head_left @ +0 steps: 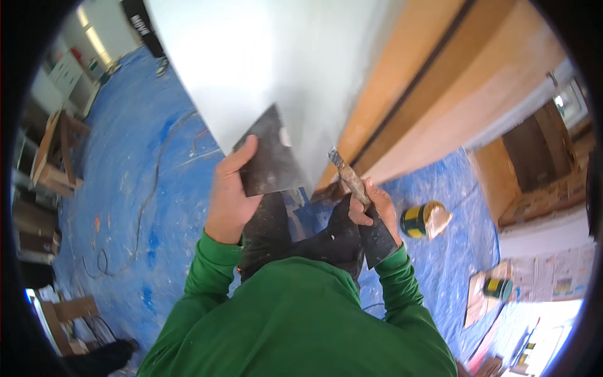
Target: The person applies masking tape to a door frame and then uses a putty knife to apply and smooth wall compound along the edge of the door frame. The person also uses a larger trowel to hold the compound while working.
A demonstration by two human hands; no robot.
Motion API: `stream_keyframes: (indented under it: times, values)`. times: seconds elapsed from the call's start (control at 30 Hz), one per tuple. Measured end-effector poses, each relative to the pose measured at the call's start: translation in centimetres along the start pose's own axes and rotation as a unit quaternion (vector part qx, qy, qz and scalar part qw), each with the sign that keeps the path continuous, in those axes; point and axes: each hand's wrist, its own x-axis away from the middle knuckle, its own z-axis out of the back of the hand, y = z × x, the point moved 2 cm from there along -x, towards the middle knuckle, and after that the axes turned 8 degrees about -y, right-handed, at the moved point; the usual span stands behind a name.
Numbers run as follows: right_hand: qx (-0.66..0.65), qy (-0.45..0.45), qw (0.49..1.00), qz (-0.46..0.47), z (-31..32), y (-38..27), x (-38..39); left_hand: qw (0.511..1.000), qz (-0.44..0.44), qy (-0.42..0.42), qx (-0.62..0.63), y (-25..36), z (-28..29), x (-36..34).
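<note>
My left hand (229, 188) grips a dark, flat square scraper plate (270, 160), thumb on its face, in front of a white panel (251, 44). My right hand (382, 213) is closed on a putty knife (348, 176) with a worn, crusted handle pointing up and a dark blade hanging below the fingers. Right beside both hands is an upright wooden frame (377, 107) with a dark groove along it, next to the white panel's edge.
Blue sheeting (125, 220) covers the floor, with a cable (144, 207) across it. A yellow-and-dark bucket (414, 220) stands right, a smaller can (496, 288) farther right. Wooden trestles (56, 157) stand left. Another person's dark-clad leg (141, 31) shows at the upper left.
</note>
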Motion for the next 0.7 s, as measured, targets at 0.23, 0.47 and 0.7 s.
stream_keyframes:
  times: [0.23, 0.47, 0.7]
  values:
    - [0.100, 0.054, 0.989, 0.095, 1.8, -0.5, 4.8, 0.995, 0.087, 0.054, 0.012, -4.7, 1.0, 1.0]
    - [0.043, 0.124, 0.979, 0.156, -0.5, 1.0, 4.8, 0.978, 0.190, 0.007, 0.080, -11.8, -4.2, 0.4]
    - [0.037, 0.079, 0.982, 0.170, -0.3, 1.6, 4.6, 0.992, 0.122, 0.030, 0.014, -13.3, -4.7, 0.1]
